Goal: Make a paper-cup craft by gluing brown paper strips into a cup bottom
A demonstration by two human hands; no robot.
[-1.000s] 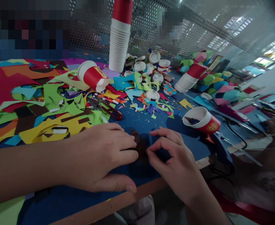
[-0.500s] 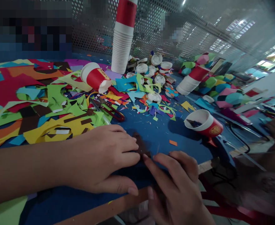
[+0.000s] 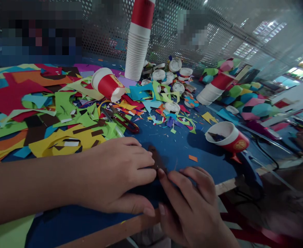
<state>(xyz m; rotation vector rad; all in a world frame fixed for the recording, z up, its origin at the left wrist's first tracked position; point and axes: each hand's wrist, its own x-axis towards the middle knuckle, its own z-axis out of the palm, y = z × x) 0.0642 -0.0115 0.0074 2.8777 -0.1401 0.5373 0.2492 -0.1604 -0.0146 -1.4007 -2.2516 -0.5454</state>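
Observation:
My left hand [image 3: 115, 174] lies palm-down on the blue table [image 3: 182, 151], its fingertips pressing a small dark brown paper piece [image 3: 155, 159]. My right hand [image 3: 190, 203] comes in from the table's front edge, its index fingertip touching the same brown piece at its near end. Most of the piece is hidden under the two hands.
Colored paper offcuts [image 3: 45, 113] cover the left of the table. Red-handled scissors [image 3: 123, 120] lie among them. A red paper cup [image 3: 229, 137] lies on its side at right. A tall cup stack [image 3: 138, 44] stands at the back before a mesh screen.
My right hand has slid back toward the table's front edge and turned, uncovering a small orange scrap on the blue surface. My left hand has stayed on the brown piece.

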